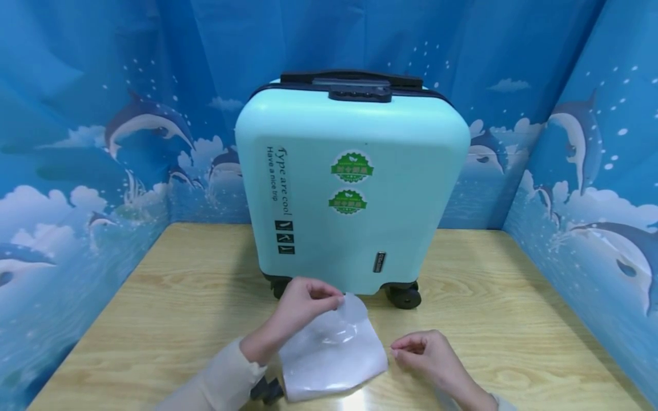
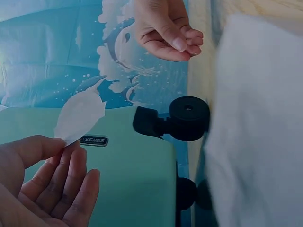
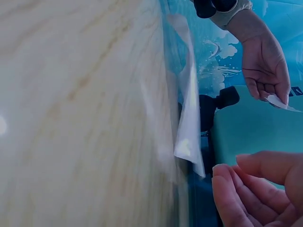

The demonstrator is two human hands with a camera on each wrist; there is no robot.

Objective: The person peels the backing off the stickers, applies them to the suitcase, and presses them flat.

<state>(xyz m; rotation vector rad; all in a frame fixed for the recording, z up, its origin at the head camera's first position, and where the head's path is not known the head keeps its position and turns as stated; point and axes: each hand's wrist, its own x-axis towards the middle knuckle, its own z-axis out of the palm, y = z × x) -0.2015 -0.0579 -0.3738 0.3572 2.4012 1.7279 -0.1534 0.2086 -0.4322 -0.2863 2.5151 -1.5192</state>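
My left hand (image 1: pixel 303 302) pinches the edge of a round, whitish sticker (image 2: pixel 80 116) between thumb and forefinger, its pale side showing in the left wrist view. Just below it, a glossy white backing sheet (image 1: pixel 334 365) lies on the table with its edges curling up. To the right of that sheet is my right hand (image 1: pixel 429 357), fingers loosely bent and thumb near the fingertips, with nothing visible between them. Behind both hands stands a mint-green suitcase (image 1: pixel 411 171), upright on black wheels. Two green round stickers (image 1: pixel 352 166) are on its front, one above the other.
The suitcase rests on a wood-grain table (image 1: pixel 514 319). A blue curtain (image 1: pixel 205 68) with dolphins encloses the back and sides. A small dark object (image 1: pixel 267 391) is beside the left sleeve. A black wheel (image 1: pixel 403 297) juts out at the suitcase's lower right.
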